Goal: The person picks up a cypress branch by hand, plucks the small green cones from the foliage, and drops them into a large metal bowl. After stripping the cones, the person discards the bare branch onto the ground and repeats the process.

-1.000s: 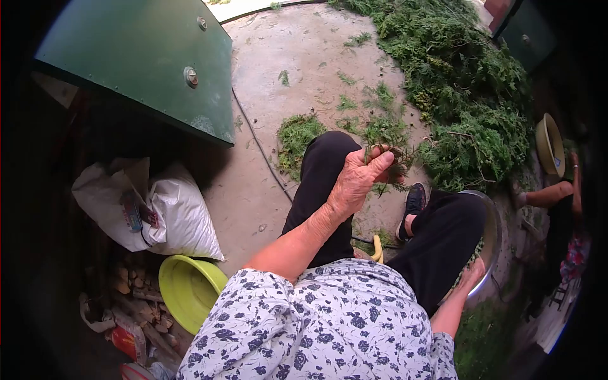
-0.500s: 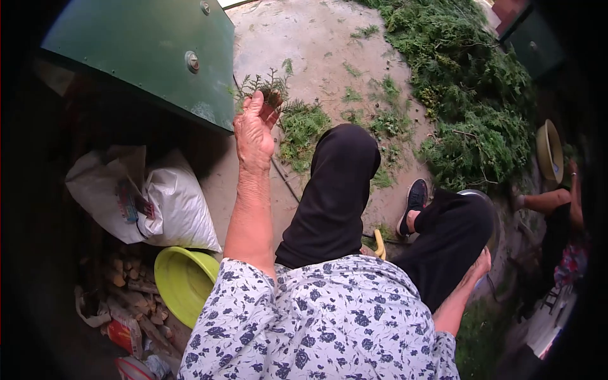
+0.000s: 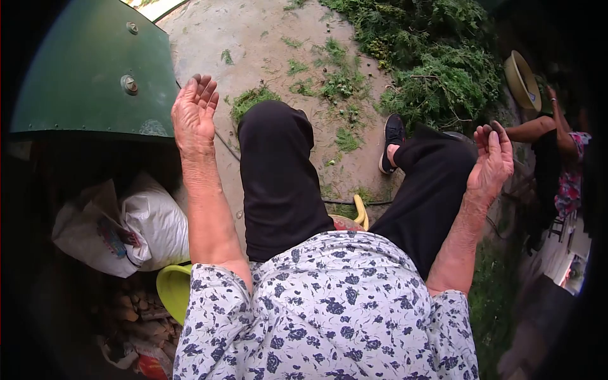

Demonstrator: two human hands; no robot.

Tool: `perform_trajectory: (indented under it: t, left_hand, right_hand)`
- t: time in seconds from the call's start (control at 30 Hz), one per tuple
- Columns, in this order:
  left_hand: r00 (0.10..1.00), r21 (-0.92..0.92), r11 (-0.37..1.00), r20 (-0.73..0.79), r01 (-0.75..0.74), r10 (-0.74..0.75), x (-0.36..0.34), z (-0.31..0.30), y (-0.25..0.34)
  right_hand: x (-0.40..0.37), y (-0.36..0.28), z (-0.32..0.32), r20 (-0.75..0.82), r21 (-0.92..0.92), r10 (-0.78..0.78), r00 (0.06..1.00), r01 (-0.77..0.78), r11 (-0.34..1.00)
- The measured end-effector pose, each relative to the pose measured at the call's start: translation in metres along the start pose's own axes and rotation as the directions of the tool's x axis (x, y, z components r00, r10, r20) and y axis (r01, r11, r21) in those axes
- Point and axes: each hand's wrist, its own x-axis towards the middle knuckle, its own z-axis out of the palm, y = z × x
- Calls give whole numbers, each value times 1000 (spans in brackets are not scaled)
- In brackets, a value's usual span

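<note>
My left hand (image 3: 195, 114) is raised beside the green metal box (image 3: 69, 79), palm turned up and fingers spread, with nothing in it. My right hand (image 3: 493, 161) is lifted next to my right knee, its fingers apart and dark at the tips; no object shows in it. Just right of my left hand, a small heap of green conifer clippings (image 3: 252, 101) lies on the concrete. A large pile of conifer branches (image 3: 437, 69) spreads ahead, beyond my right knee. Between my thighs a curved yellow handle (image 3: 361, 212) sticks up.
At left stand a white sack (image 3: 155, 221), a lime-green basin (image 3: 172, 291) and some firewood (image 3: 136, 313). Loose sprigs (image 3: 342, 82) litter the concrete. On the right another person (image 3: 565, 149) sits near a beige basin (image 3: 522, 82). A dark cable (image 3: 373, 202) runs along the ground.
The conifer sprig that was in my left hand is gone from it, and the hand has opened. My right hand has risen from beside my right thigh. The view has shifted right.
</note>
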Motion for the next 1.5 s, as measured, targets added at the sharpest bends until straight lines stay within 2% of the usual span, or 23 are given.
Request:
perform_trajectory:
  t: [0.07, 0.17, 0.3, 0.37, 0.47, 0.57, 0.63, 0.7, 0.77, 0.83, 0.9, 0.97, 1.0, 1.07, 1.1, 1.17, 1.23, 1.27, 1.3, 1.33, 1.37, 1.43, 1.5]
  left_hand:
    - [987, -39, 997, 149, -62, 67, -9, 27, 16]
    - [969, -46, 996, 233, -79, 88, -28, 74, 25]
    - [939, -37, 998, 341, -44, 54, -32, 117, 6]
    - [926, 2, 1000, 377, 24, -23, -31, 128, 1]
    - [914, 65, 996, 397, 59, -80, -32, 139, -12]
    - [896, 88, 991, 423, 103, -131, -20, 150, -27]
    - [914, 0, 985, 373, 171, -159, -28, 156, -28]
    - [917, -65, 972, 350, 225, -189, -32, 167, -43]
    - [835, -35, 933, 460, 359, -304, -37, 172, -52]
    - [843, -18, 927, 422, 376, -334, -38, 166, -57]
    - [892, -76, 917, 275, 392, -358, -29, 151, -63]
    - [879, -99, 892, 249, 441, -406, -30, 149, -56]
    - [899, -135, 904, 240, 404, -366, -29, 151, -54]
    - [911, -192, 905, 246, 381, -331, -32, 156, -51]
    - [906, -210, 896, 263, 390, -332, -35, 160, -49]
    - [914, -172, 908, 216, 382, -344, -37, 163, -51]
    - [878, -89, 924, 359, 371, -318, -34, 162, -53]
    - [920, -161, 925, 255, 344, -298, -38, 166, -54]
    - [920, -158, 925, 250, 345, -300, -37, 166, -54]
    - [914, -149, 923, 262, 355, -309, -36, 166, -53]
    - [907, -141, 920, 274, 366, -319, -35, 166, -52]
    - [913, -104, 927, 244, 361, -328, -36, 175, -52]
    - [900, -68, 925, 267, 375, -345, -35, 173, -50]
  right_hand:
    - [2, 12, 22, 49, 29, 48, 998, -49, 998]
    - [7, 28, 53, 99, 72, 79, 992, -86, 994]
    - [17, 57, 83, 179, 48, 144, 973, -155, 987]
    - [20, 70, 94, 221, 28, 201, 954, -212, 977]
    - [30, 105, 104, 218, -107, 347, 912, -331, 937]
    - [40, 161, 111, 81, -170, 486, 870, -469, 867]
    - [34, 190, 100, -3, -194, 535, 845, -525, 828]
    - [34, 239, 89, -50, -339, 576, 816, -556, 759]
    - [29, 276, 80, -96, -456, 670, 736, -631, 627]
    - [20, 305, 68, -148, -519, 702, 697, -659, 545]
    - [11, 339, 55, -183, -606, 712, 678, -648, 461]
    - [0, 371, 46, -146, -651, 729, 669, -620, 439]
    - [-3, 389, 43, -150, -653, 734, 662, -624, 430]
    - [-11, 418, 36, -77, -748, 652, 754, -476, 462]
    - [-13, 425, 36, -81, -751, 661, 746, -482, 452]
    - [-18, 430, 46, 11, -816, 479, 878, -269, 512]
    - [-19, 424, 60, 55, -828, 519, 853, -252, 501]
    - [-23, 432, 62, 111, -866, 499, 860, -163, 473]
    - [-25, 436, 66, 168, -893, 480, 861, -72, 443]
    - [-28, 438, 69, 150, -906, 553, 819, -110, 408]
    - [-36, 439, 72, 150, -907, 557, 817, -111, 407]
    - [-56, 436, 76, 241, -912, 519, 820, 9, 410]
    - [-73, 428, 73, 381, -847, 601, 703, 4, 531]
